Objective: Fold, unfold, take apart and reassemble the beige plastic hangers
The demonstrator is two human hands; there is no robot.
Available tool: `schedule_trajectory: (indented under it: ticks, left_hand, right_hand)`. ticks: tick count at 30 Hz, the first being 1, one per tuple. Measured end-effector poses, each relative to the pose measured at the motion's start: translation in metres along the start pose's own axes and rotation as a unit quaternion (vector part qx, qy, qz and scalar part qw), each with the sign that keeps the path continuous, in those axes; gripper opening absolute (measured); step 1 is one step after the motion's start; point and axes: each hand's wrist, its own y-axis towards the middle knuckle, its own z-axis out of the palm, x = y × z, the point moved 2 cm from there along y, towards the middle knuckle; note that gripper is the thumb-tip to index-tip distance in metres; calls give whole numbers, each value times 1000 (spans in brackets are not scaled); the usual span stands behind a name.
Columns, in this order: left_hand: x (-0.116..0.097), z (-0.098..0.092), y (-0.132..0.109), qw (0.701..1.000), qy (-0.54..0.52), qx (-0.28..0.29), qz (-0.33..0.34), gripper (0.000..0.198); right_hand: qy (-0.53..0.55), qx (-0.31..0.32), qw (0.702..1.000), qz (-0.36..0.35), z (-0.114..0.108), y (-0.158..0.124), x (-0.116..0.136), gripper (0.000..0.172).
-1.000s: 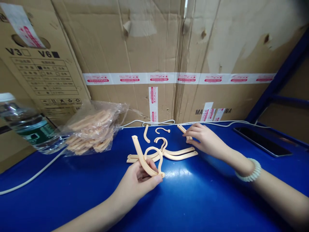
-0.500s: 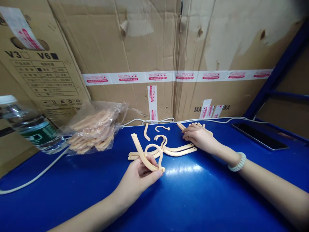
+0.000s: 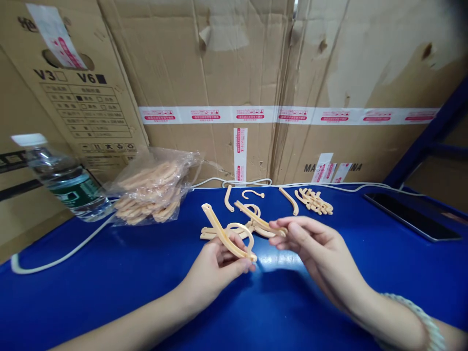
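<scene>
My left hand (image 3: pixel 215 265) is closed on a beige plastic hanger part with a hook (image 3: pixel 228 237), held just above the blue table (image 3: pixel 109 273). My right hand (image 3: pixel 314 248) pinches a second beige hanger arm (image 3: pixel 260 219) close to it. Under both lie assembled beige hangers (image 3: pixel 210 232). Further back rest a loose hook (image 3: pixel 253 193), two single curved arms (image 3: pixel 228 199) (image 3: pixel 289 200) and a small heap of arms (image 3: pixel 314 201).
A clear plastic bag of beige parts (image 3: pixel 153 187) and a water bottle (image 3: pixel 66 180) stand at the left. Taped cardboard boxes (image 3: pixel 234 87) wall the back. A white cable (image 3: pixel 62 256) runs along the table; a dark phone (image 3: pixel 409 214) lies at the right.
My right hand left the heap of arms at the back and came toward me with one arm pinched, up to my left hand. The left hand kept its part.
</scene>
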Motion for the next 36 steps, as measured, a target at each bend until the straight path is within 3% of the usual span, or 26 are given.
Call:
schedule_trajectory:
  ticks: [6, 10, 13, 16, 19, 25, 36]
  left_hand:
    - [-2, 0, 0, 1000, 0, 9, 22, 27]
    - [-2, 1, 0, 1000, 4, 10, 28, 24]
    - [-1, 1, 1, 999, -2, 16, 33, 25]
    - [-1, 1, 1, 999, 12, 22, 29, 24]
    - [-3, 1, 1, 999, 32, 25, 24, 22]
    - [-4, 3, -1, 998, 49, 33, 16, 21]
    - [-1, 4, -3, 999, 1, 46, 14, 30]
  right_hand:
    - [4, 11, 998, 69, 2, -3, -16, 22]
    - [63, 20, 991, 114, 3, -4, -21, 50]
    - [118, 77, 972, 189, 7, -5, -26, 61]
    - [142, 117, 960, 210, 9, -5, -30, 43]
    - [140, 103, 964, 201, 7, -4, -32, 31]
    - [83, 101, 975, 180, 4, -1, -32, 29]
    - [-31, 166, 977, 130, 7, 0, -26, 23]
